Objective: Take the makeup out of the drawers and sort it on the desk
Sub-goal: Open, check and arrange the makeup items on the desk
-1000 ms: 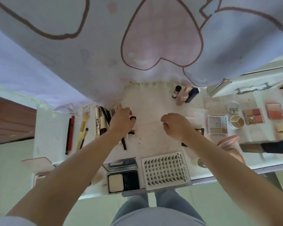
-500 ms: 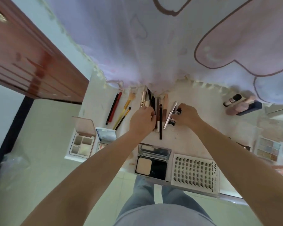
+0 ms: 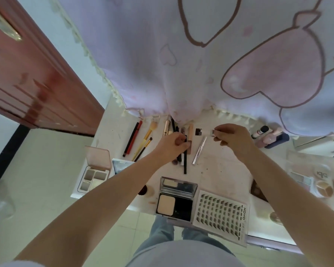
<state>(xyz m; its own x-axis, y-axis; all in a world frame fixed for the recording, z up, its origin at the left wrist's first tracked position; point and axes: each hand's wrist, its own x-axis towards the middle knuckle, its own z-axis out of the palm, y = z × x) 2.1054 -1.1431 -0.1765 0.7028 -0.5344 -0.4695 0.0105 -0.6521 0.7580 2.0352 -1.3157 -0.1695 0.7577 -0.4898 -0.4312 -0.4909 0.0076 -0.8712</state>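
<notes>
The right hand pinches a small comb-like brush head between thumb and fingertips, just above the desk near the curtain, while the left hand has its fingers curled round the dark pencils in the row of sticks. That little piece looks light and stiff, easy to flick away, so a pinch on its flat sides seems the safest hold; a twin of it lies just beside. The pencils and the silver tube are slim, hard and likely to roll, best taken mid-shaft. The open powder compact and the lash card sit right at the near edge, the card hanging slightly over it, so a dragged wrist could knock them off. Bare room lies between the silver tube and the bottles on the right; the left side is crowded with brushes and red pencils.
</notes>
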